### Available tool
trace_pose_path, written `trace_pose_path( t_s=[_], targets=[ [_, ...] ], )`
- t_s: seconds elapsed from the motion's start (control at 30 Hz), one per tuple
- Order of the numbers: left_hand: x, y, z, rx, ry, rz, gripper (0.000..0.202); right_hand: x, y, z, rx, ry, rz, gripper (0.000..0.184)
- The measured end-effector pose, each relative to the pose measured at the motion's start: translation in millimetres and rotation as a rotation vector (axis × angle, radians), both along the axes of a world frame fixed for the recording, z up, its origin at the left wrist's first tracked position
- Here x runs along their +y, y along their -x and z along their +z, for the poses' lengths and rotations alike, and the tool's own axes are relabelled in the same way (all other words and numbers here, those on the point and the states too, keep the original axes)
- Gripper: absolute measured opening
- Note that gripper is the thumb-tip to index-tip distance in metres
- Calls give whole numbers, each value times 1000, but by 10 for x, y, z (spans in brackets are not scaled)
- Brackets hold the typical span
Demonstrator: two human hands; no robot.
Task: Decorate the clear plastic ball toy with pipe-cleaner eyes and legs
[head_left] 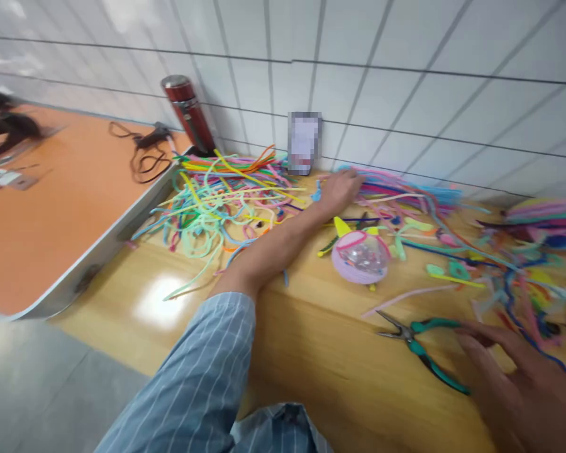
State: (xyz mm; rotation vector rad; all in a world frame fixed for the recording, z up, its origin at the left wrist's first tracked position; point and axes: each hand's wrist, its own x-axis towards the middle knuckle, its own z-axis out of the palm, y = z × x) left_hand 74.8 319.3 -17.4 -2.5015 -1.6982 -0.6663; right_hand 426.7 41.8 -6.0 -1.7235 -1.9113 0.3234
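My left hand [342, 190] reaches to the back of the wooden table, onto a bundle of pink, blue and purple pipe cleaners [405, 189]. Its fingers are turned away and mostly hidden. At the lower right, my right hand [528, 384] pinches one teal handle of a pair of needle-nose pliers [410, 333], whose jaws are apart and point left. Between the hands sits a round lilac pipe-cleaner craft [361, 258] with yellow pointed ears and a clear, pink-edged front. A pale pink pipe cleaner [408, 299] lies just above the pliers.
Tangled, many-coloured pipe cleaners [207, 207] cover the back left, with more scraps [457, 270] at the right. A red thermos [188, 113] and a blurred-out phone [304, 143] stand by the tiled wall. Left is an orange surface [75, 207] with a black cable [151, 148].
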Motion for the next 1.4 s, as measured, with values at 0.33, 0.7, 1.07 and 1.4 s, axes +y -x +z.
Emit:
trace_pose_path(
  t_s=[0.33, 0.7, 1.07, 1.4],
  targets=[
    [36, 59, -82, -243, -134, -27, 33, 42, 64, 150, 618, 313, -55, 45],
    [20, 182, -15, -206, -191, 116, 28, 96, -67, 233, 903, 672, 306, 59],
    [83, 213, -105, -93, -73, -68, 43, 113, -12, 141, 792, 597, 232, 53],
    [92, 204, -158, -138, -53, -44, 37, 81, 29, 173, 795, 547, 225, 52]
  ],
)
